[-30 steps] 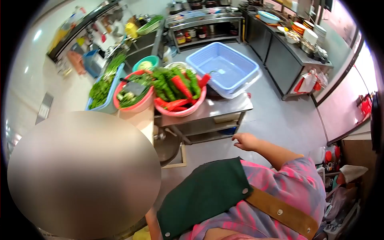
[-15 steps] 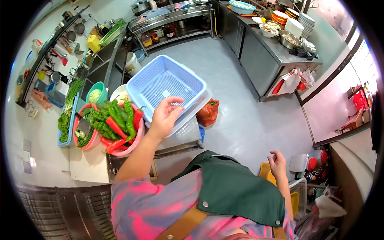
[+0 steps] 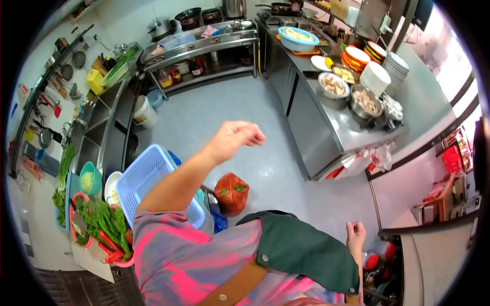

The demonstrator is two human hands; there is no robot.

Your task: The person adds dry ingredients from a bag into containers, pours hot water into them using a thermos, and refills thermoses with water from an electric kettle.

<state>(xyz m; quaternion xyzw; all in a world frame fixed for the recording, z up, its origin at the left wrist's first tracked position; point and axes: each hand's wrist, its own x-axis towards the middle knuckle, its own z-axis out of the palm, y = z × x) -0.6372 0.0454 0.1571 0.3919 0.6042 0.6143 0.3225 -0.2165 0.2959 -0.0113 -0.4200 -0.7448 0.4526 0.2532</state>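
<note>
My left hand reaches forward over the floor, fingers loosely bent and nothing in them. Its forearm crosses in front of a blue plastic basket, which is partly hidden behind it. My right hand hangs low at my side, loosely curled and empty. Left of the basket, red and green chili peppers fill a pink basin. Below and beyond my left hand, an orange-red mesh bag with something green inside sits on the floor.
On the right, a steel counter carries a blue bowl, stacked plates and a metal bowl of pale pieces. Steel sinks line the left wall. A low steel stand stands at the back; a white bucket is on the floor.
The view has swung right, bringing more of the counter into sight. My left hand has moved from over the blue basket to over the floor. My right hand stays low at my side.
</note>
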